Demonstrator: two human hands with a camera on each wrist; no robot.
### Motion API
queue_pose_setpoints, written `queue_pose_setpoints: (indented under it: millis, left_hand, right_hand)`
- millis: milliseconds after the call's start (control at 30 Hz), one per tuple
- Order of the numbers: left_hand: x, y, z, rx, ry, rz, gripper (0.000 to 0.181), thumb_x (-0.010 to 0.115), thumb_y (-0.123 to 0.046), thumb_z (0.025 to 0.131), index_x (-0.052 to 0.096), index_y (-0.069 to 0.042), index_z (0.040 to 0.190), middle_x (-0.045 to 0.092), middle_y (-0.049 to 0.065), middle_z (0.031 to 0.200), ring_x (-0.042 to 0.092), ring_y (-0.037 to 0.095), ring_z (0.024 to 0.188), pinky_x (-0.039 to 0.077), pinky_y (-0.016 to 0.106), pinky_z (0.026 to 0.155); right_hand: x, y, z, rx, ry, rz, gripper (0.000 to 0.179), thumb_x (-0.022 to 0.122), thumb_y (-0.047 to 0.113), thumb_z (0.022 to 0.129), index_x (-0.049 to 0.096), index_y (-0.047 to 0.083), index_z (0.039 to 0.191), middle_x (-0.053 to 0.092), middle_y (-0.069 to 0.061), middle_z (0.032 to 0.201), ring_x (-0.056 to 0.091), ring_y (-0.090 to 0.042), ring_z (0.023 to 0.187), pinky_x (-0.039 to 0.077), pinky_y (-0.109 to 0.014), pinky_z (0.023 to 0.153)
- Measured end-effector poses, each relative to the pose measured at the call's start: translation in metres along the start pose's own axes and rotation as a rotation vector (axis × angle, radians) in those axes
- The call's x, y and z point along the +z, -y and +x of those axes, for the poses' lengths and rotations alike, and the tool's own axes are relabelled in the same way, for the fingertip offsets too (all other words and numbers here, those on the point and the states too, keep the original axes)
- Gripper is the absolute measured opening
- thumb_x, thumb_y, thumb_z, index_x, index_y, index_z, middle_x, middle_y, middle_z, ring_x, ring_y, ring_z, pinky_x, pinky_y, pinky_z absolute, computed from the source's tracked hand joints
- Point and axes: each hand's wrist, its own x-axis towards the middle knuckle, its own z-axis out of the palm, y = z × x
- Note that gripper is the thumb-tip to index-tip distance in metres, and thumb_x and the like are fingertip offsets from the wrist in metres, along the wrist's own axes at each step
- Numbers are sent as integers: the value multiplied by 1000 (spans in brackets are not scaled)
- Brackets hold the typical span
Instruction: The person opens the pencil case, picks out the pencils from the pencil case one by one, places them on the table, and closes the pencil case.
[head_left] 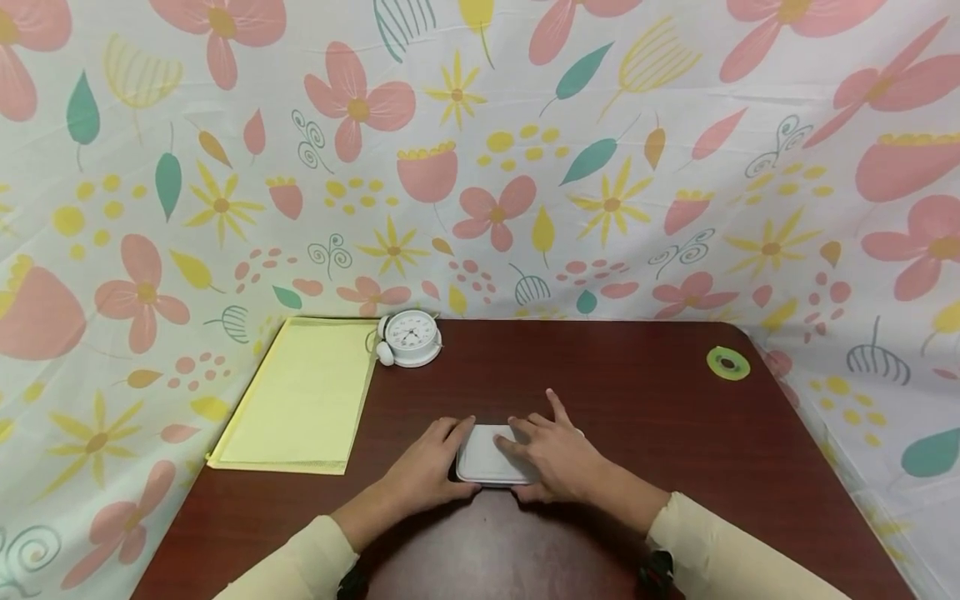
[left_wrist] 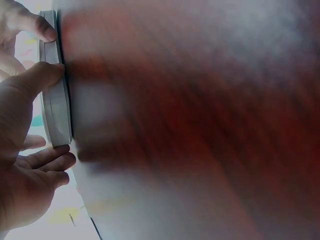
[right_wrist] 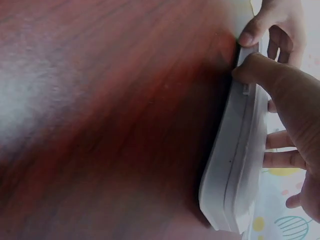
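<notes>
A flat white case [head_left: 491, 457] with rounded corners lies on the table in front of me. A seam runs along its side in the right wrist view, and its lid is down. My left hand [head_left: 422, 471] grips the left end, thumb on the front side and fingers along the end toward the back corner. From the right, my right hand [head_left: 562, 458] holds the case with its thumb on the front side near a small catch [right_wrist: 246, 90]. Its fingers lie over the lid, while one finger points up and away. Both thumbs sit close together in the left wrist view.
A yellow mesh zip pouch [head_left: 303, 396] lies at the left of the dark red-brown table [head_left: 615, 375]. A white alarm clock [head_left: 411, 337] lies face up by its upper right corner. Near the right edge is a green ring-shaped roll [head_left: 727, 363]. A flowered cloth [head_left: 495, 150] hangs behind.
</notes>
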Motion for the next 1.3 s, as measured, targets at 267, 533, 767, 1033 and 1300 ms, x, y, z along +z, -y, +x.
queue_pose_setpoints:
  millis: [267, 533, 767, 1033, 1300]
  left_hand:
    - [-4, -1, 0, 1, 2, 6, 110, 96, -44, 86, 38, -3, 170, 62, 14, 144, 63, 26, 132, 61, 41, 106]
    - [-8, -2, 5, -49, 27, -38, 118, 98, -49, 84, 31, -12, 175, 62, 15, 146, 62, 29, 134, 60, 45, 108]
    - [-11, -2, 6, -80, 42, -73, 122, 98, -51, 82, 28, -18, 176, 63, 16, 149, 57, 34, 138, 54, 51, 115]
    - [-5, -4, 3, -117, -24, -94, 142, 104, -49, 74, 14, -20, 180, 74, 14, 139, 59, 26, 117, 54, 49, 109]
    - [-4, -11, 0, -202, -93, -87, 161, 107, -48, 69, -4, -7, 178, 77, 2, 144, 55, 19, 101, 55, 44, 99]
  right_hand:
    - [-1, -4, 4, 3, 29, 68, 79, 82, 72, 86, 70, 30, 151, 71, -10, 150, 71, -31, 128, 36, -83, 120]
    - [-9, -16, 8, 18, 59, 211, 72, 85, 61, 88, 71, 28, 150, 73, -9, 148, 73, -32, 128, 37, -85, 117]
    - [-18, -26, 15, 41, 142, 367, 71, 84, 55, 92, 67, 27, 155, 74, -6, 148, 72, -30, 134, 33, -88, 117]
    - [-23, -51, 20, 95, 191, 780, 88, 83, 47, 99, 41, 24, 173, 65, -7, 160, 69, -30, 140, 38, -81, 120]
    - [-33, -65, 20, 254, -176, 750, 52, 91, 36, 94, 69, 20, 139, 72, -1, 128, 74, -23, 112, 60, -54, 103]
